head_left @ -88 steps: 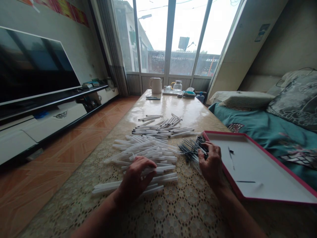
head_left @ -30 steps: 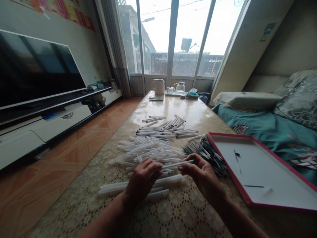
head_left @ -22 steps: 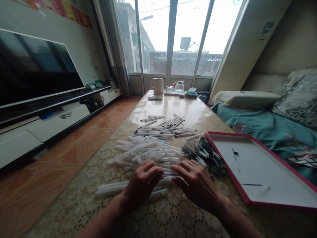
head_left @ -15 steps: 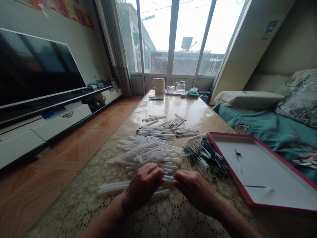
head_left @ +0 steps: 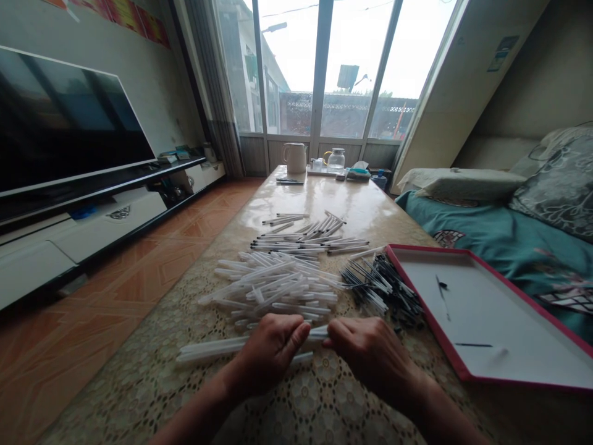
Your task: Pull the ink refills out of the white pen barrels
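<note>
Your left hand [head_left: 271,349] and right hand [head_left: 370,352] pinch one translucent white plastic pen barrel [head_left: 319,332] between them just above the lace tablecloth [head_left: 324,402]; with few filled pens [head_left: 308,238] lying beyond and big heaps of empty barrels [head_left: 278,287] and thin black refills [head_left: 382,287], most seems left.

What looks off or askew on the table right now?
Nothing spilled or broken. The clear tubes and dark refills lie in loose, crisscrossed heaps, and two stray refills sit alone in the red-rimmed tray. The left hand and right hand pinch one tube between them.
</note>
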